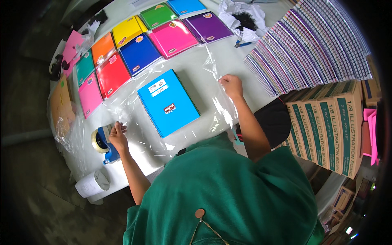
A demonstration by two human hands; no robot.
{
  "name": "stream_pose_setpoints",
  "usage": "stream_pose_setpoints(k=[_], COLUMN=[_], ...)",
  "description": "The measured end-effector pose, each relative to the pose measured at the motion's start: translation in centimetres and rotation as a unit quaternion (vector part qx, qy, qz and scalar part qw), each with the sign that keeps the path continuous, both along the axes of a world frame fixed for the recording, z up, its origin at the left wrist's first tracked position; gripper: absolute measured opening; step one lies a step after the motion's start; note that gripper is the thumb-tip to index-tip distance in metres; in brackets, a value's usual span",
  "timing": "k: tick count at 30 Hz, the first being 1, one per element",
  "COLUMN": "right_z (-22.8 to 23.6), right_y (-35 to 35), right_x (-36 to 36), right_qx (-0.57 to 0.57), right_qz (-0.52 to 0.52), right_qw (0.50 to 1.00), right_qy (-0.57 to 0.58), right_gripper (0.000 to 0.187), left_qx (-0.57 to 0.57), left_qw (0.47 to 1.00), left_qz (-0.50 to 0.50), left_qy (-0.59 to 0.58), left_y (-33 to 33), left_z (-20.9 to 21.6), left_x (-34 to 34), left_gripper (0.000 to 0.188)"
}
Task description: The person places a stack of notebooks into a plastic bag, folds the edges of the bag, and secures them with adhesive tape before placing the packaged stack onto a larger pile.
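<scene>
A light blue spiral notebook [168,102] with a white label and a dark logo lies tilted on a sheet of clear plastic film [210,118] in the middle of the table. To its right, my right hand [232,86] pinches the edge of the film, which is wrinkled there. My left hand [118,138] is closed to the lower left of the notebook, with a small shiny bit at its fingertips that I cannot make out. Right beside that hand stands a blue tape dispenser [110,153] with a roll of tape [98,141].
Rows of colourful notebooks [141,53] lie at the back. A tall stack of spiral-bound notebooks [310,45] rises at right, above brown cartons [326,126]. A paper roll [93,183] rests at the near left edge. Crumpled white paper [255,16] lies at the back right.
</scene>
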State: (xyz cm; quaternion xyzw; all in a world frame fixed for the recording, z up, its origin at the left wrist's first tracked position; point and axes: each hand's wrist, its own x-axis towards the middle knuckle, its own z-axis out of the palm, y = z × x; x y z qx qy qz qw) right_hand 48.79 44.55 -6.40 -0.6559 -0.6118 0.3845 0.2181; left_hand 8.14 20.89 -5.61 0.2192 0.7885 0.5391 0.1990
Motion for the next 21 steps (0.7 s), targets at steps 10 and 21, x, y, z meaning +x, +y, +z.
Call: stream_pose_setpoints(k=[10, 21], right_z=[1.8, 2.8], right_y=[-1.2, 1.9], right_x=[-1.8, -2.8], right_qx=[0.166, -0.049], right_qz=[-0.001, 0.167], right_qw=[0.984, 0.976], right_qy=[-0.071, -0.133], right_gripper=[0.012, 0.043], left_qx=[-0.155, -0.084], left_qw=[0.946, 0.971], left_qz=[0.039, -0.099], left_qy=[0.282, -0.2], left_y=[0.8, 1.0], left_z=[0.7, 0.5], left_x=[2.7, 1.2], left_gripper=[0.02, 0.039])
